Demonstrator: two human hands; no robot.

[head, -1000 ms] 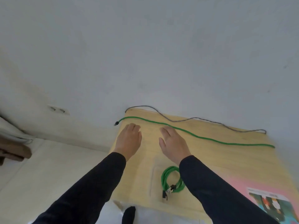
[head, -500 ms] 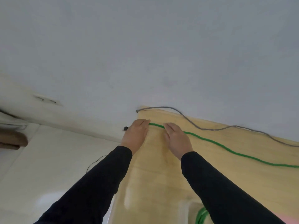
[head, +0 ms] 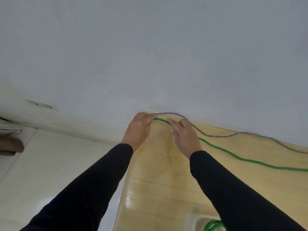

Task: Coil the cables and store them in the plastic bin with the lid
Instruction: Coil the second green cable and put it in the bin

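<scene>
Left hand [head: 139,129] fingers pinch the thin green cable [head: 221,150] end on the pale wooden worktop [head: 166,172]; right hand [head: 185,135] fingers pressed together over it; grey cable [head: 216,136] just beyond.

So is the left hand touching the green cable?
Touching. In the head view the left hand is closed over the end of the green cable, which disappears under its fingers.

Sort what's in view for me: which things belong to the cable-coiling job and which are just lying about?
Belongs to the job:
- long green cable stretched across the wooden table
- thin grey cable along the wall
- coiled green cable in the clear plastic bin
- left hand, right hand

Lying about:
- white wall socket
</scene>
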